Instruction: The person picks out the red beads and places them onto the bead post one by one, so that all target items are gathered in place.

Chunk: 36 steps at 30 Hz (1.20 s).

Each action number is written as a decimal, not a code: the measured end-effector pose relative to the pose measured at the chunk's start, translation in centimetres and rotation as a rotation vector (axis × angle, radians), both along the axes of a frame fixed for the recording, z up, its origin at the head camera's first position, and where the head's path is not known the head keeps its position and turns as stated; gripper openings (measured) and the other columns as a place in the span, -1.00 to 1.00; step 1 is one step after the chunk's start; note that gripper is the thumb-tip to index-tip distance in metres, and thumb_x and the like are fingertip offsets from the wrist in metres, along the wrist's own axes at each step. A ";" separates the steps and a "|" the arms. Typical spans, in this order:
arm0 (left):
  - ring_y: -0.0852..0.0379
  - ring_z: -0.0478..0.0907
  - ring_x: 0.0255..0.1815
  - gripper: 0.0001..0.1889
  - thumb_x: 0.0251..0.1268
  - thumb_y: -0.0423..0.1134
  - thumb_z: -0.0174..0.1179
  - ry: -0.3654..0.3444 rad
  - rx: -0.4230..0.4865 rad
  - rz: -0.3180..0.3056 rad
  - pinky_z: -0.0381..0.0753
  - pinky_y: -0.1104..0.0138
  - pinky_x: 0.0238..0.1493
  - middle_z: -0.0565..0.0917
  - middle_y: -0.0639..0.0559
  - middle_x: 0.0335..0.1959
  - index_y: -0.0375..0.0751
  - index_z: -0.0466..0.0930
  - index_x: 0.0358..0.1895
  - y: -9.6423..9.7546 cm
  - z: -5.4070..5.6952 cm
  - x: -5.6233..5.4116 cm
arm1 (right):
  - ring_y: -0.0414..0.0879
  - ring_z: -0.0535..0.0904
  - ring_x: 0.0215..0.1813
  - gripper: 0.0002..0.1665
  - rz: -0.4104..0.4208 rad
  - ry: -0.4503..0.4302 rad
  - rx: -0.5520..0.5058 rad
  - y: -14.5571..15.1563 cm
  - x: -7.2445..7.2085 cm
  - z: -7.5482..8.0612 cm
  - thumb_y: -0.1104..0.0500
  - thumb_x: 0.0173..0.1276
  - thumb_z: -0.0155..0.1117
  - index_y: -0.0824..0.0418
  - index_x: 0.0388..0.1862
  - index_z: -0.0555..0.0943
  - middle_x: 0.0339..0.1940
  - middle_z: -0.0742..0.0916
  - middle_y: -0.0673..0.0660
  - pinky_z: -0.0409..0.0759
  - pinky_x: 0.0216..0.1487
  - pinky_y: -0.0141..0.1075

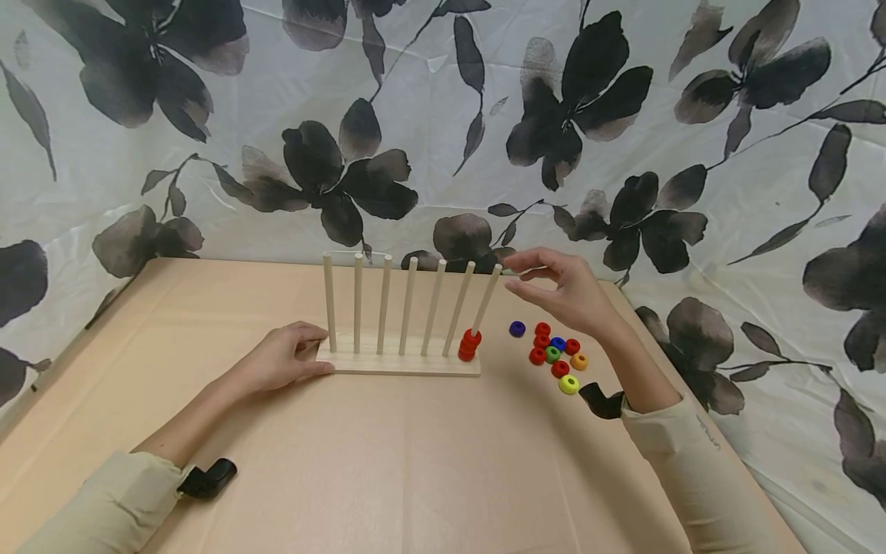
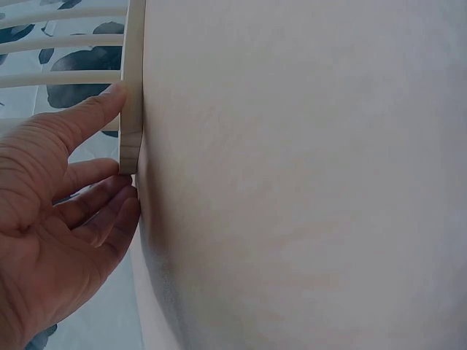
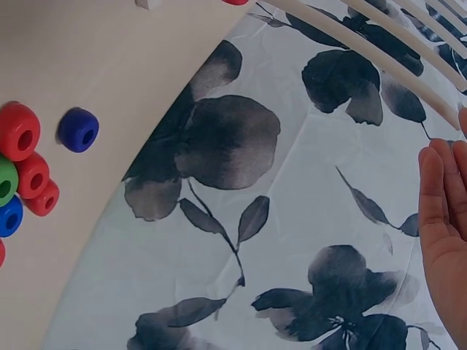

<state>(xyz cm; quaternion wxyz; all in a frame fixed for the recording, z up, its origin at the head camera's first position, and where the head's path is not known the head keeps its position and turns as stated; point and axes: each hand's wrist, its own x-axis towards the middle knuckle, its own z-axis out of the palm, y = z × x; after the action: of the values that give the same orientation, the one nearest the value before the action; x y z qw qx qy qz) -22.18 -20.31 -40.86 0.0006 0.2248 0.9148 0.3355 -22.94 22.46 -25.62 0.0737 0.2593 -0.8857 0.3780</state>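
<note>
A wooden peg rack (image 1: 401, 368) with several upright pegs stands on the table. A short stack of red beads (image 1: 469, 346) sits low on its rightmost peg. My left hand (image 1: 287, 354) grips the left end of the rack's base, thumb in front; the left wrist view shows the thumb and fingertips at the base's end (image 2: 130, 146). Beside the top of the rightmost peg is my right hand (image 1: 557, 288), thumb and fingers apart, no bead visible between them. In the right wrist view only part of that hand (image 3: 446, 219) shows, at the edge.
Loose beads lie right of the rack: a dark blue one (image 1: 517, 329) slightly apart, then a cluster with several red beads (image 1: 537, 356), a green one (image 1: 552, 354), an orange one (image 1: 579, 361) and a yellow one (image 1: 569, 384). Floral cloth (image 1: 450, 100) hangs behind the table (image 1: 388, 462).
</note>
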 end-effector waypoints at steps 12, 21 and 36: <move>-0.40 0.50 0.28 -0.33 0.20 -0.10 0.52 0.000 -0.002 0.004 0.47 -0.20 0.31 0.58 -0.43 0.22 -0.52 0.55 0.24 0.0 0.0 0.0 | 0.09 0.70 0.14 -0.60 -0.027 -0.038 0.004 0.8 0.3 -1.2 0.18 0.41 0.43 0.30 0.16 0.65 0.15 0.73 0.20 0.68 -0.02 -0.49; -0.40 0.49 0.29 -0.33 0.20 -0.10 0.51 -0.008 -0.002 0.009 0.46 -0.20 0.33 0.57 -0.44 0.23 -0.52 0.54 0.24 0.0 0.0 0.1 | 0.11 0.71 0.13 -0.61 -0.030 -0.067 0.002 1.6 0.7 -2.5 0.18 0.40 0.44 0.30 0.14 0.66 0.16 0.74 0.23 0.70 -0.05 -0.47; -0.40 0.53 0.24 -0.34 0.20 -0.11 0.51 0.002 0.003 0.007 0.51 -0.19 0.27 0.58 -0.43 0.21 -0.52 0.55 0.23 0.0 -0.1 0.0 | 0.14 0.70 0.11 -0.63 -0.027 -0.116 -0.012 2.6 0.7 -5.0 0.22 0.38 0.45 0.30 0.13 0.67 0.13 0.74 0.23 0.66 0.06 -0.48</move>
<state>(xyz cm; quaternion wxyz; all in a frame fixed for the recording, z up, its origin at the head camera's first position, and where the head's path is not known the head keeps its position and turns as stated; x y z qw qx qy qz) -22.16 -20.28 -40.93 -0.0019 0.2219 0.9152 0.3365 -22.19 25.04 -30.64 0.0291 0.2246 -0.8896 0.3968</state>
